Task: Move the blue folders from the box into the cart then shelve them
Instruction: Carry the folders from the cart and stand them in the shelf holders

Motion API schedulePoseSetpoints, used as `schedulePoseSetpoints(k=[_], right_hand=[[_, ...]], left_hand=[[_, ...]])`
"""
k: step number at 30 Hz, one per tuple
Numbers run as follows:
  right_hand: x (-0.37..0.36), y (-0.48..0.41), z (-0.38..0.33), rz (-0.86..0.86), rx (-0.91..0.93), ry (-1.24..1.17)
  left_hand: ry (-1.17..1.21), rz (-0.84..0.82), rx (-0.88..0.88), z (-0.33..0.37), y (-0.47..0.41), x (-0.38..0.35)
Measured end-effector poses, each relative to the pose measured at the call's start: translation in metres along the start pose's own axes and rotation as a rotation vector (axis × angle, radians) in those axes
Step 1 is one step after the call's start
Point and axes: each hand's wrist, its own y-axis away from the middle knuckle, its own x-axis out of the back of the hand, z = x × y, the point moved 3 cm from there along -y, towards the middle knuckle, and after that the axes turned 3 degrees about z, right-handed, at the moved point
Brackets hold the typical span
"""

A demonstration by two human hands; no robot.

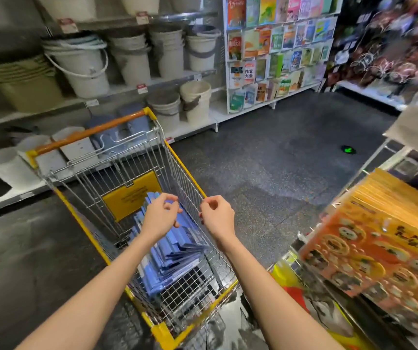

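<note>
We hold our left hand [161, 216] and right hand [218, 218] loosely curled, gripping nothing, over glossy blue plastic folders [177, 258] stacked in the yellow-rimmed wire cart [185, 169] at seven o'clock.

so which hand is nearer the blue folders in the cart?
Left. The left hand is directly above the blue folders, over the cart basket; the right hand is by the cart's right wall, beside the stack.
</note>
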Motion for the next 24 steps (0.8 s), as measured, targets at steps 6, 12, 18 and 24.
schedulePoseSetpoints(k=[6,12,18,24], right_hand=[[-0.035,-0.063,0.004,-0.064,-0.048,0.043],[-0.075,-0.103,0.018,-0.098,-0.077,0.101],[-0.111,-0.136,0.049,-0.109,-0.188,0.175],[-0.152,-0.158,0.089,-0.097,-0.253,0.388]], left_hand=[[-0.049,-0.006,0.085,-0.018,-0.060,-0.005],[-0.077,-0.027,0.160,-0.050,-0.099,0.001],[-0.159,-0.121,0.239,-0.109,-0.146,0.006],[-0.207,-0.263,0.299,-0.199,-0.205,-0.002]])
